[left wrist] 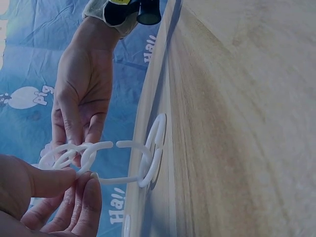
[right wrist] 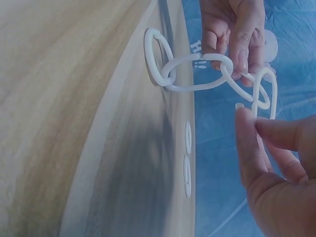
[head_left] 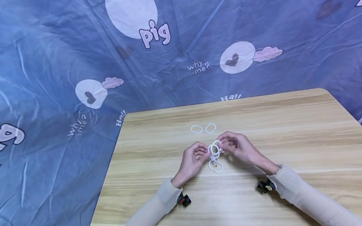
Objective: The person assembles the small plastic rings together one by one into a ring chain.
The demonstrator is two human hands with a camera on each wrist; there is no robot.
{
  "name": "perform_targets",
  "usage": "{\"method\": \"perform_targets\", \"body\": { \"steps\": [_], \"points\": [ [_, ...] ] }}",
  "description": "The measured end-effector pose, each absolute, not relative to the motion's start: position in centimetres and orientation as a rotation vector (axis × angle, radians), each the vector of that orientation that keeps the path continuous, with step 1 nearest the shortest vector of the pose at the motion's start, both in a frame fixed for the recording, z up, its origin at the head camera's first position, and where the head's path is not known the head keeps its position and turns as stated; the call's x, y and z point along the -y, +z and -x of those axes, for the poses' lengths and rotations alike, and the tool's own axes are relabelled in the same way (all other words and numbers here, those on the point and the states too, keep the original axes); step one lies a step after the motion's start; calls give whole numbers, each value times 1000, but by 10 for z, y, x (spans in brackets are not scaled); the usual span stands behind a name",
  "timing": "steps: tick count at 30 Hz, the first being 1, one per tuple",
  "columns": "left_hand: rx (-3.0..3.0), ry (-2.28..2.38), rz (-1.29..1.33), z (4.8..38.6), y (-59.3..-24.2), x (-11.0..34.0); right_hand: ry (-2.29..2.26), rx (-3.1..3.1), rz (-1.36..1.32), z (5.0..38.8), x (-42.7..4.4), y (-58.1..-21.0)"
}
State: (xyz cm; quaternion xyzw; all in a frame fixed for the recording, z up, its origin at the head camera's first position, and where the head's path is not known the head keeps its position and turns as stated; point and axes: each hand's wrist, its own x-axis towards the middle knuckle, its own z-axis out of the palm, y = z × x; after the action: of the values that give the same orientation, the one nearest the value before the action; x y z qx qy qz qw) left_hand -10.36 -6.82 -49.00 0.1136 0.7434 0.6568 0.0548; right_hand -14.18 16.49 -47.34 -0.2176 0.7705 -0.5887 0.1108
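The chain of rings (right wrist: 197, 88) and the two loose rings (right wrist: 187, 177) look like smooth, hard plastic with a faint gloss. The table (head_left: 141, 188) has a smooth wood-grain top with a soft sheen. The printed backdrop (head_left: 169, 69) is creased cloth, slightly shiny along its folds, and the sleeves (head_left: 158, 204) are matt cloth.

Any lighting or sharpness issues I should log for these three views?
Head: bright overall, with a pale sheen on the near part of the tabletop; left wrist: dimmer, the tabletop's grain soft, though the white chain is readable; right wrist: slightly hazy, with a broad dark shadow over the tabletop.
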Motion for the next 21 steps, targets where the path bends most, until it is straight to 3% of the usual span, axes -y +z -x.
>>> {"method": "perform_targets", "body": {
  "steps": [21],
  "points": [
    [-2272, 1961, -331, 106, -488, 65, -1718, -2208, 577, 145, -165, -470]
  ]
}}
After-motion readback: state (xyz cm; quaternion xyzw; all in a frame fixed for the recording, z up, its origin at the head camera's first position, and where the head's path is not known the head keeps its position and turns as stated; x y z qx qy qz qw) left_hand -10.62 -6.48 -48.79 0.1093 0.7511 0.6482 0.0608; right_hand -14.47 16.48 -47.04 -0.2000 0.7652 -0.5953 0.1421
